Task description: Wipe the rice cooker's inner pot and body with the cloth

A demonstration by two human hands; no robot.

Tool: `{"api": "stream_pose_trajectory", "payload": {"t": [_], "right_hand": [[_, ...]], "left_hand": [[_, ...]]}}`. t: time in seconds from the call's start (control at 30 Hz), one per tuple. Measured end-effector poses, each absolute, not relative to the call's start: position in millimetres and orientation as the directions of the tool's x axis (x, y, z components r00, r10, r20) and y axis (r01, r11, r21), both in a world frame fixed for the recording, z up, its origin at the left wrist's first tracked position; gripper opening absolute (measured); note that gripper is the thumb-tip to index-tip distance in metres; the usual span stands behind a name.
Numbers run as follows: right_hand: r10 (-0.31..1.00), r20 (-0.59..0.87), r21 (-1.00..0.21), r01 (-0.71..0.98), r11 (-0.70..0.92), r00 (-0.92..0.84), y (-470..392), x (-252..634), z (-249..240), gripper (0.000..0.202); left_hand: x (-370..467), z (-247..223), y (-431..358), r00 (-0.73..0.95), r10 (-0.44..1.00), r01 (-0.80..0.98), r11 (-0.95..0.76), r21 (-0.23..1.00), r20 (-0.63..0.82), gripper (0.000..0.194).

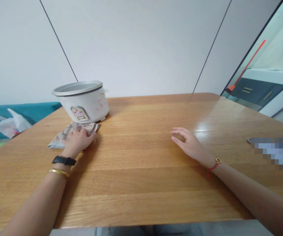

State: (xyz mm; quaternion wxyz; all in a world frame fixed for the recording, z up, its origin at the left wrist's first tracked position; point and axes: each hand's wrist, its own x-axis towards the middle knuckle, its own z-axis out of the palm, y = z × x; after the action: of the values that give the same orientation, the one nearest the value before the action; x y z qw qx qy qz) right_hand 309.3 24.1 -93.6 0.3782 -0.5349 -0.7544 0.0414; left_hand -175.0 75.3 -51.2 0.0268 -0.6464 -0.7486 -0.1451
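My left hand [79, 141] rests on a folded patterned cloth [60, 138], its fingers bent over the cloth's right part; whether they pinch it is hard to tell. Just behind the cloth stands a white rice cooker [93, 106] without a lid, with a grey rim and pink flower prints. My right hand [187, 142] is over the middle right of the wooden table [136, 183], its fingers loosely curved, thumb apart, with nothing in it.
At the right edge of the table lies a pixelated flat item [276, 154]. A white plastic bag [7, 124] sits on a teal seat [41, 109] at the left. Behind the table is a pale panelled wall [136, 46].
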Motion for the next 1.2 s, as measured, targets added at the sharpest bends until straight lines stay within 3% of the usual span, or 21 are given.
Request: {"api": "stream_pose_trajectory", "payload": {"t": [0.1,0.17,0.23,0.3,0.5,0.73,0.93,1.07,1.2], "right_hand": [[0.837,0.510,-0.297,0.872,0.389,-0.200,36.0,319.0,-91.1,0.029],[0.845,0.499,-0.238,0.906,0.349,-0.195,41.8,322.3,-92.2,0.029],[0.840,0.518,-0.251,0.911,0.328,-0.160,44.4,323.7,-95.5,0.027],[0.824,0.548,-0.295,0.888,0.352,-0.145,44.1,324.0,-99.1,0.024],[0.796,0.568,-0.374,0.797,0.475,-0.207,37.1,321.4,-101.8,0.020],[0.818,0.547,-0.473,0.740,0.478,-0.179,38.2,319.3,-103.9,0.019],[0.860,0.492,-0.546,0.720,0.428,-0.138,39.2,321.4,-104.0,0.022],[0.860,0.480,-0.528,0.727,0.439,-0.172,39.1,319.8,-103.9,0.021],[0.831,0.487,-0.400,0.777,0.486,-0.269,36.4,315.3,-103.2,0.021]], "left_hand": [[-160.9,-50.2,74.8,-0.080,0.944,0.990,0.039,0.133,0.321,0.048],[-146.9,-50.3,73.0,0.127,0.925,0.970,-0.192,0.152,0.359,0.042],[-132.4,-52.1,70.1,0.284,0.900,0.903,-0.367,0.223,0.332,0.039],[-120.9,-55.8,67.1,0.361,0.894,0.847,-0.434,0.308,0.265,0.040],[-114.6,-68.9,67.0,0.402,0.895,0.800,-0.446,0.402,0.192,0.051],[-117.7,-76.0,68.7,0.482,0.853,0.814,-0.521,0.257,0.202,0.056],[-115.4,-75.4,65.6,0.467,0.868,0.839,-0.495,0.227,0.171,0.060],[-113.0,-71.6,65.3,0.451,0.879,0.845,-0.476,0.244,0.154,0.062],[-111.6,-67.8,64.0,0.469,0.871,0.843,-0.490,0.223,0.143,0.066]]}}
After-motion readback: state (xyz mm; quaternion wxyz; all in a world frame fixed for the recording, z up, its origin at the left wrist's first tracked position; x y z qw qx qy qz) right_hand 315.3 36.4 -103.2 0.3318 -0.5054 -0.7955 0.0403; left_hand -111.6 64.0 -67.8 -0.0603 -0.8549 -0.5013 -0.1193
